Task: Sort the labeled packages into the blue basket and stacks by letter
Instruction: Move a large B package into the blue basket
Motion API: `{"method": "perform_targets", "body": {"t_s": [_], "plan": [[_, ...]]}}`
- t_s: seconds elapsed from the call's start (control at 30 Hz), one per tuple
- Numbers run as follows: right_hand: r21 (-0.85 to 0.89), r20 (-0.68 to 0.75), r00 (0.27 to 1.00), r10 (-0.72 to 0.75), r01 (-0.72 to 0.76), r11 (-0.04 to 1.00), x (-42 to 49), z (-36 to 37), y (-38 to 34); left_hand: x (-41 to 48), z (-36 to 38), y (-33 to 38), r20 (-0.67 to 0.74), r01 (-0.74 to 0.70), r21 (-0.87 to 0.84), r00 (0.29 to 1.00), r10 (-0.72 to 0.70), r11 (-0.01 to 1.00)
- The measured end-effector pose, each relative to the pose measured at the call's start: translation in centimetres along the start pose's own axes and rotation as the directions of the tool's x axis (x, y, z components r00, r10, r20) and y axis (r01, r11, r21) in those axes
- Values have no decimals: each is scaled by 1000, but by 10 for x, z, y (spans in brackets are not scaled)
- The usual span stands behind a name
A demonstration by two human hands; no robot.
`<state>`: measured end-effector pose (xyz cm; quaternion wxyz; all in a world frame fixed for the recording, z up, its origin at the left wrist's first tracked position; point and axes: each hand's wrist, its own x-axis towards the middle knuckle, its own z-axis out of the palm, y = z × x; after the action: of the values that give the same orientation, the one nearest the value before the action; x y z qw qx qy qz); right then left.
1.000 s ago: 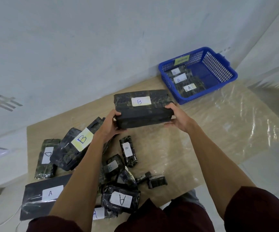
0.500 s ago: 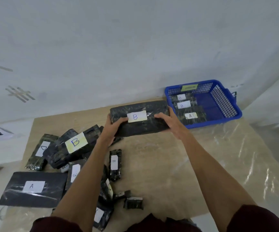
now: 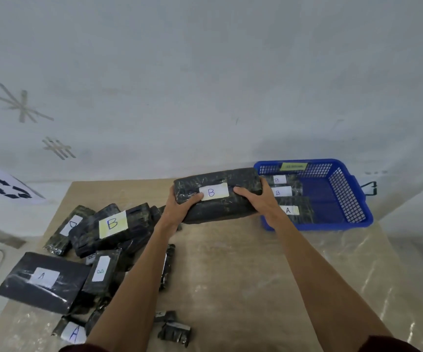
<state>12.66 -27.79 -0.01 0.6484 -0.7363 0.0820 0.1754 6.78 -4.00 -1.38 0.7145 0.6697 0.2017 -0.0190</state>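
Head view shows us gripping the large B package (image 3: pixel 219 199) at both ends, left hand (image 3: pixel 177 209) and right hand (image 3: pixel 259 202) curled round it, over the table (image 3: pixel 230 265), its right end at the blue basket (image 3: pixel 346 199).

The large B package (image 3: pixel 218 199) is wrapped in dark plastic film, wrinkled and faintly glossy, and carries a white paper label. The flat A package (image 3: pixel 42 283) has smoother black film with a satin sheen. The blue basket (image 3: pixel 345 196) is moulded plastic with perforated grid walls and a smooth floor. The tabletop (image 3: pixel 230 262) is pale wood-grain board, matt, overlaid with clear glossy film that creases toward the right. The wall (image 3: pixel 205 72) is matt off-white.
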Motion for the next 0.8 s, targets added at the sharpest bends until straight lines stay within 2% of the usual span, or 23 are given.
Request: {"method": "perform_targets", "body": {"t_s": [0.43, 0.67, 0.8], "plan": [[12, -35, 998, -59, 59, 998, 3, -2, -16, 22, -2, 30, 108, -73, 11, 992, 71, 997], [107, -25, 996, -80, 82, 991, 8, 4, -23, 32, -8, 38, 105, -65, -57, 992, 71, 996], [81, -41, 995, -86, 89, 993, 12, 8, -24, 36, -11, 39, 102, -68, -50, 992, 73, 996]]}}
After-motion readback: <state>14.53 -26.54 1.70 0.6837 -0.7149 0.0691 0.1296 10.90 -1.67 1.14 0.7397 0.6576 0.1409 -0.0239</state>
